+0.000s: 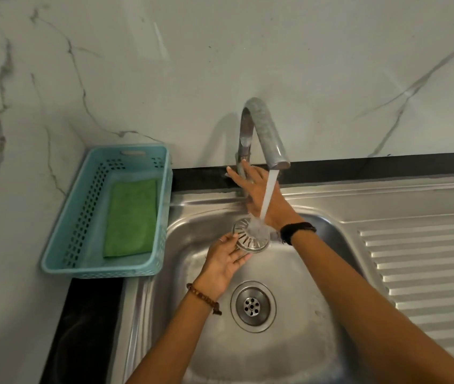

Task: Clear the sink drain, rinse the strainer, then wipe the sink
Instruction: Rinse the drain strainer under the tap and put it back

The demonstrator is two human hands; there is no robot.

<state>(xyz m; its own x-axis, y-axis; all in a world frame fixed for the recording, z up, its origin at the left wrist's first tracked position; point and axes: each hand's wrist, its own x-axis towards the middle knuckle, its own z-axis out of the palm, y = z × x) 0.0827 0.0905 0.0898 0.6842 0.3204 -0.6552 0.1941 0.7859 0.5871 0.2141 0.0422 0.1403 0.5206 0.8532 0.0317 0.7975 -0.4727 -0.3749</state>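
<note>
My left hand [224, 263] holds the round metal strainer [249, 238] by its left edge, tilted, over the steel sink [297, 353]. Water runs from the curved faucet [264, 128] onto the strainer's right half. My right hand [259, 194] reaches behind the stream to the faucet's base, fingers spread against it; whether it grips the handle is hidden. The open drain [253, 306] sits below in the basin with its strainer out.
A light-blue perforated basket [162, 195] stands on the counter left of the sink, with a green cloth [131, 217] lying inside. A ribbed steel drainboard [425, 261] lies on the right. Marble wall panels rise behind and at the left.
</note>
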